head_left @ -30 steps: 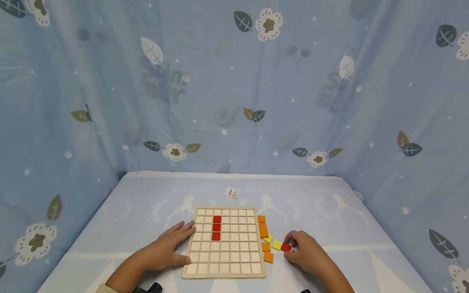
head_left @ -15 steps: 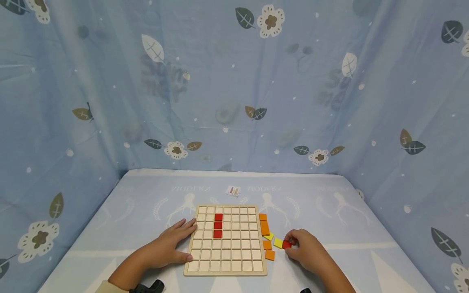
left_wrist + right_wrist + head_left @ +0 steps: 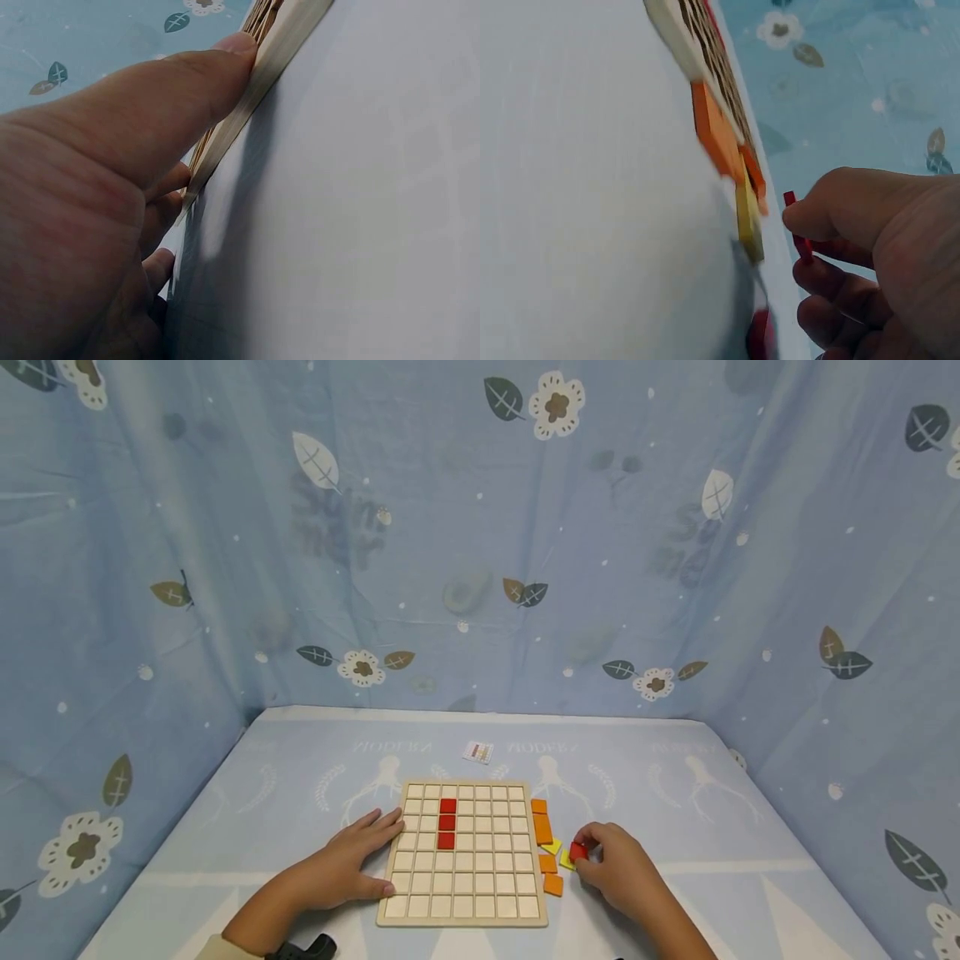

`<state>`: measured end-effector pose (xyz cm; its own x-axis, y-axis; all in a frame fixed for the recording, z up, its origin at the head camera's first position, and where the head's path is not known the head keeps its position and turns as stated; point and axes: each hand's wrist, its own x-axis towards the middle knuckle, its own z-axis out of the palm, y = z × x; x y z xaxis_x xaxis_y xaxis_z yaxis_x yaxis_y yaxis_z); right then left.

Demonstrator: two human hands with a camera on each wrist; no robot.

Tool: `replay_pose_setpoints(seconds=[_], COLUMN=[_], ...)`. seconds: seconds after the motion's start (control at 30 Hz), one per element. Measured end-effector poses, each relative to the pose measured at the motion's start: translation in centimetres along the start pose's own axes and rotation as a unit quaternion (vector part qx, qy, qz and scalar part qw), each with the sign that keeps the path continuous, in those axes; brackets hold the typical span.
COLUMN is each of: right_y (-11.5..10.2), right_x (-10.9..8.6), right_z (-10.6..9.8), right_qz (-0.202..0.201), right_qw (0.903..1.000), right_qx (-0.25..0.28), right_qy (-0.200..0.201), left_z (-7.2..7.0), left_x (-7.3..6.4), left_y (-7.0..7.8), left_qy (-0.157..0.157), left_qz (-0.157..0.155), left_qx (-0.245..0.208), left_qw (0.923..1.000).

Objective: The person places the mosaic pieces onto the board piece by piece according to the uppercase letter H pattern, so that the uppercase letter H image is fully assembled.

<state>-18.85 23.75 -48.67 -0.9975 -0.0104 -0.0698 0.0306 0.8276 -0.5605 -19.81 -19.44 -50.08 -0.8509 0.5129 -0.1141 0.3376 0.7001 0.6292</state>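
A wooden grid board [image 3: 462,922] lies on the table, with three red tiles [image 3: 447,822] in one column of its squares. My left hand [image 3: 347,867] rests at the board's left edge, fingers extended; in the left wrist view the thumb [image 3: 180,86] touches the rim. To the right of the board, my right hand [image 3: 621,870] pinches a red tile [image 3: 578,852] between thumb and fingers. The right wrist view shows that red tile [image 3: 799,234] on edge, apart from the table. Just left of this hand lies a yellow tile [image 3: 567,861], partly covered.
Along the board's right side lie several orange tiles [image 3: 542,829] and another yellow tile [image 3: 552,846]. A small printed card [image 3: 477,752] lies behind the board. In the right wrist view, a red piece [image 3: 759,335] sits low on the table. A patterned blue curtain [image 3: 465,527] encloses the table.
My right hand has picked up the red tile from beside the yellow one and shifted it slightly left and away from me. The left hand stays at the board's edge.
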Motion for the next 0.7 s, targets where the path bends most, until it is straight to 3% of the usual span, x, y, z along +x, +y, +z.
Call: replay_pose_setpoints(seconds=[0.17, 0.37, 0.7], right_y=[-2.7, -6.6, -11.1], right_x=[0.2, 0.8, 1.7], right_z=[0.6, 2.6, 5.7], right_qz=[-0.047, -0.130, -0.179], right_qw=[0.9985, 0.9899, 0.9811], right_qx=[0.027, 0.037, 0.032], right_qy=[-0.003, -0.043, -0.065], left_z=[0.0, -0.4, -0.1], left_x=[0.0, -0.2, -0.1], left_y=[-0.1, 0.0, 0.2], left_qy=[-0.004, -0.003, -0.003], left_qz=[-0.005, -0.004, 0.001], left_qx=[-0.002, -0.006, -0.010], left_qw=[1.0000, 1.0000, 0.9999])
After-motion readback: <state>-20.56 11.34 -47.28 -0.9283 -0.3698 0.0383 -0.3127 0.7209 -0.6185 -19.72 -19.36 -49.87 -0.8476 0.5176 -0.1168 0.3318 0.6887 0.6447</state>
